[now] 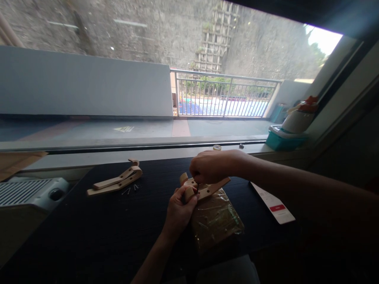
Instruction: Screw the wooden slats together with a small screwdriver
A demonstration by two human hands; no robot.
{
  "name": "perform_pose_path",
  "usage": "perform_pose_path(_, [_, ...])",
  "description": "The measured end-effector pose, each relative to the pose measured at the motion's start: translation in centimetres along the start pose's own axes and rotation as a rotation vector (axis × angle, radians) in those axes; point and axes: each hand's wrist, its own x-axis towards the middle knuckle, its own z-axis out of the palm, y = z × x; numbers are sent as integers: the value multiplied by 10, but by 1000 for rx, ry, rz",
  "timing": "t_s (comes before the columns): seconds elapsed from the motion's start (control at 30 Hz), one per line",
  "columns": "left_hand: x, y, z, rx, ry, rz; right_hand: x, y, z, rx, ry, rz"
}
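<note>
My left hand [177,209] is closed around the curved end of a light wooden piece [211,192] with dark holes. A second, similar wooden piece lies just behind it, partly hidden by my hands. Above them my right hand [211,162] is a closed fist, and a thin dark-shafted tool [197,188] points down from it to the wood near my left fingers. Its handle is hidden in the fist. Under the wooden pieces lies a brown block wrapped in clear plastic [217,225].
Two more curved wooden pieces [118,182] lie on the dark table [118,228] at left, beside several small screws [128,191]. A white and red card [276,207] is at right. A roll of tape [217,147] and a teal box [286,140] stand along the windowsill.
</note>
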Motion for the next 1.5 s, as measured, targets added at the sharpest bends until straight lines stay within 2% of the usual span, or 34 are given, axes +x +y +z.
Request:
perform_pose_path(0.1, [0, 1, 1, -3, 9, -7, 2, 7, 8, 35, 59, 41])
perform_pose_path(0.2, [0, 1, 0, 7, 7, 1, 2, 11, 7, 52, 58, 86])
perform_pose_path(0.43, [0, -2, 0, 4, -3, 13, -4, 4, -9, 93, -2, 5])
perform_pose_path(0.73, [1, -3, 1, -34, 6, 11, 7, 12, 12, 179, 154, 19])
perform_pose_path(0.87, [1, -3, 0, -21, -3, 21, 2, 8, 1, 116, 64, 88])
perform_pose_path(1.0, [0, -3, 0, 2, -2, 13, -4, 0, -10, 61, -17, 8])
perform_pose_path(1.13, [0, -3, 1, 18, 10, 4, -1, -2, -1, -10, 14, -44])
perform_pose_path(1.3, [1, -7, 1, -7, 5, 30, 5, 4, 12, 57, 71, 64])
perform_pose_path(1.43, [2, -7, 0, 26, -12, 51, 5, 7, 5, 84, 56, 140])
perform_pose_path(1.5, [2, -6, -1, 34, -7, 62, 2, 6, -1, 109, 5, 107])
